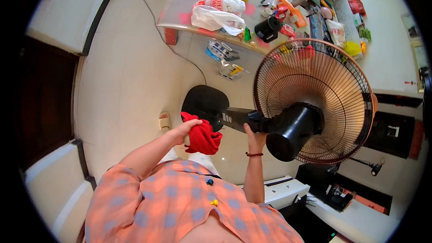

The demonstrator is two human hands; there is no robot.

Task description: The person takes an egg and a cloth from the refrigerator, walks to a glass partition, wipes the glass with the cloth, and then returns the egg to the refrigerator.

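Observation:
A black pedestal fan with a bronze-coloured wire grille (324, 67) stands before me, leaning across the view to the right. My left hand (187, 130) grips a bunched red cloth (204, 138), which hangs in front of the near edge of the fan's dark base (202, 99). My right hand (254, 138), a braided red bracelet on its wrist, holds the fan's column (236, 118) just below the black motor housing (287, 135). Some of its fingers are hidden behind the column.
A power cord (168, 45) runs over the tiled floor to the base. Packaged goods (222, 50) lie on the floor beneath a low table (182, 3), which bears a white plastic bag (216, 13), a black kettle (268, 28) and clutter. A white cabinet (285, 194) stands at right.

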